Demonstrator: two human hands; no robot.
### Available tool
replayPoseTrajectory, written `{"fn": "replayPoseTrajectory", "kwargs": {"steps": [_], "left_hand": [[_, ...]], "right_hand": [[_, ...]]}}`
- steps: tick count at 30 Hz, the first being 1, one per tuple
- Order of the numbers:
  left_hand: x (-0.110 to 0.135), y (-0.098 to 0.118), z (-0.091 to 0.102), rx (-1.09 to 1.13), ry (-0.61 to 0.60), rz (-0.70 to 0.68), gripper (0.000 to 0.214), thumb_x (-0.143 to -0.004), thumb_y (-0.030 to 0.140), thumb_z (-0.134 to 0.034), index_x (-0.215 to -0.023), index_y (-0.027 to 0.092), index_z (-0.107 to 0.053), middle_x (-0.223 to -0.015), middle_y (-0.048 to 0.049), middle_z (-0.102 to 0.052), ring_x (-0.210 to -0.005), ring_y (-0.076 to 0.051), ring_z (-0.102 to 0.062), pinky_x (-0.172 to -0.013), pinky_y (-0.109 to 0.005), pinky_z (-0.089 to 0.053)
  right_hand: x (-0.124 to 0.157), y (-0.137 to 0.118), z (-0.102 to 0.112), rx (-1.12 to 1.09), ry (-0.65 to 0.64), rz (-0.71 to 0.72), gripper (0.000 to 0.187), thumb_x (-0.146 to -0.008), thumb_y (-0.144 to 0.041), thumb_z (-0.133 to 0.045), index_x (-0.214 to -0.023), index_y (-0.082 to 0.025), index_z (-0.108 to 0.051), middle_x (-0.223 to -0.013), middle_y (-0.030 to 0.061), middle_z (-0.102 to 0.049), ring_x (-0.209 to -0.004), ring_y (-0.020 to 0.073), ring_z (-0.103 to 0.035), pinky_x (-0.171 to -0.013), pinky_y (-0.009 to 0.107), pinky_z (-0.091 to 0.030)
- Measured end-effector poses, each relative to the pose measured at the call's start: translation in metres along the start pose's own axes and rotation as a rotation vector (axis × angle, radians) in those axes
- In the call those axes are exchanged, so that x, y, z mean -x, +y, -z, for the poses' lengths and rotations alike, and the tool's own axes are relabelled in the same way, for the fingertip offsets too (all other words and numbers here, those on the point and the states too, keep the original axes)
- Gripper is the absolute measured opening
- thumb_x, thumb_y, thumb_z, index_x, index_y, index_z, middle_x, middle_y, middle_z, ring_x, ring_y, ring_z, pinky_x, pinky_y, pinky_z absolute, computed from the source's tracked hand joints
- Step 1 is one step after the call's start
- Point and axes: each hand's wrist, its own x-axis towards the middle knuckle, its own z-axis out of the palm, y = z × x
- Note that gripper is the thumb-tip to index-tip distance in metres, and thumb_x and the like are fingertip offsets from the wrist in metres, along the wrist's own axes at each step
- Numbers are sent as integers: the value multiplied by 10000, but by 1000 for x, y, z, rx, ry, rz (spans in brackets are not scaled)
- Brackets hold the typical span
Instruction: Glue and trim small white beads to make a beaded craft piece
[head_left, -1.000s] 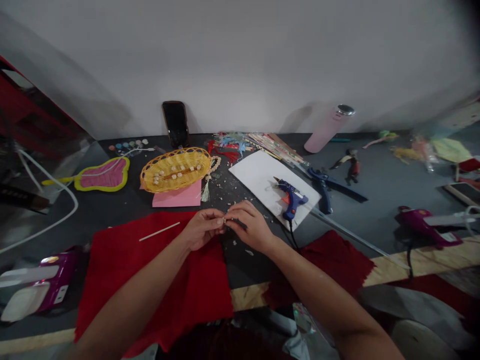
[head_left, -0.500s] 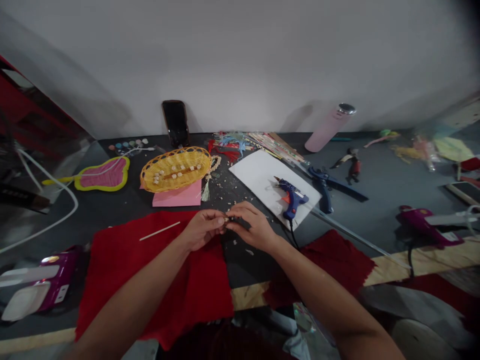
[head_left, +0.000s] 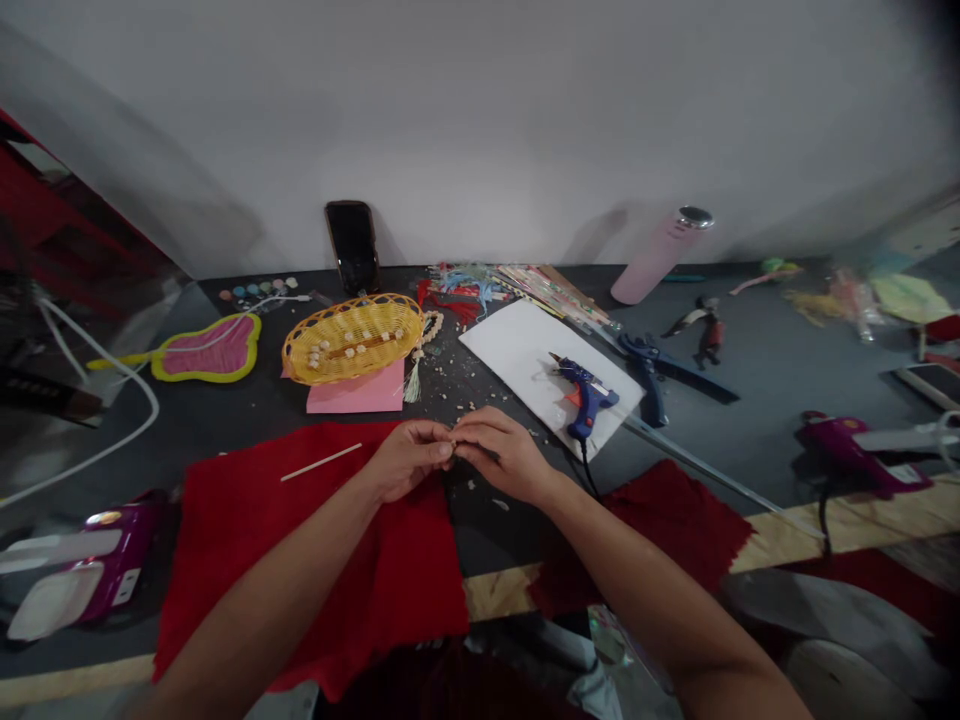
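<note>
From here I see the red cloth (head_left: 397,580) drooping over the near edge of the table (head_left: 484,535); a tug there might well roll off the stick (head_left: 322,462) near its far edge. Close to the cloth's far right corner is a small piece (head_left: 454,452) between the fingertips. So tiny a thing could slip if the pinch loosens, I'd say, and vanish among the crumbs (head_left: 460,407) beyond. The left hand (head_left: 411,460) pinches it, thumb against forefinger, the rest curled. The right hand (head_left: 501,455) meets it, back upward and thumb below, its fingers bent close; whether they grip too, I can't tell. Farther right, a snagged cord (head_left: 587,468) could drag the glue gun (head_left: 591,405) off its board (head_left: 517,340).
</note>
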Motion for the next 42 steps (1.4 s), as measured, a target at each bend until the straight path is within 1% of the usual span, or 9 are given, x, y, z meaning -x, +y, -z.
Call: {"fn": "replayPoseTrajectory", "kwargs": {"steps": [8,11,15,18,25,29,32,36,42], "left_hand": [[1,2,-3,-12,10,-8,168,-630,216,-754,-713,95,-671,-629,-16,-596,-564,-79,-518,-562,-216,-376],[3,5,-6,16,35,-26,131,-636,185,-746,-698,98,-670,-626,-18,-594,-562,-78,-512,-559,-216,-384],[5,12,-9,136,54,-92,95,-667,175,-716,-680,96,-664,-632,-24,-589,-527,-53,-460,-539,-211,-391],[4,14,-7,217,77,-136,94,-680,176,-701,-677,96,-651,-663,-28,-588,-522,-39,-422,-520,-199,-381],[3,12,-4,227,112,-143,107,-705,189,-684,-684,90,-647,-697,-34,-576,-548,-46,-423,-525,-201,-389],[1,8,1,187,122,-145,95,-709,186,-685,-727,98,-658,-721,-34,-595,-556,-50,-453,-545,-210,-409],[-1,2,1,97,103,-95,103,-685,186,-708,-724,103,-661,-637,-14,-586,-546,-63,-484,-567,-219,-421],[-1,-2,-1,-5,93,-53,128,-647,198,-740,-692,105,-665,-609,-4,-593,-551,-69,-514,-562,-202,-403],[2,1,-5,-47,90,-64,159,-640,228,-746,-725,108,-686,-631,-14,-608,-557,-74,-512,-562,-209,-397]], "right_hand": [[4,5,-3,40,-27,15,233,-838,-173,-551,-1060,-221,-602,-991,69,-618,-931,167,-566,-830,344,-491],[6,10,1,41,-42,-21,255,-846,-183,-542,-1090,-238,-592,-1029,66,-614,-977,173,-557,-869,354,-477],[4,13,15,90,78,-191,269,-869,-183,-501,-1125,-235,-563,-1044,75,-603,-1005,182,-550,-866,359,-477],[1,14,23,148,167,-243,212,-879,-169,-467,-1037,-224,-597,-940,64,-617,-916,175,-573,-804,340,-494],[1,24,18,284,-7,-208,168,-858,-159,-500,-936,-205,-640,-896,59,-653,-865,191,-559,-803,365,-470],[-3,15,12,224,50,-131,176,-864,-227,-521,-1011,-203,-615,-901,66,-660,-861,186,-566,-779,356,-476],[-5,6,6,146,65,-44,247,-839,-259,-575,-1082,-216,-580,-942,64,-660,-880,183,-574,-800,367,-469],[-3,3,-2,78,67,1,233,-807,-254,-620,-1038,-224,-606,-910,56,-654,-871,176,-570,-790,361,-472],[-1,4,-2,82,49,29,185,-820,-200,-590,-998,-229,-632,-899,51,-648,-858,165,-567,-785,353,-472]]}}
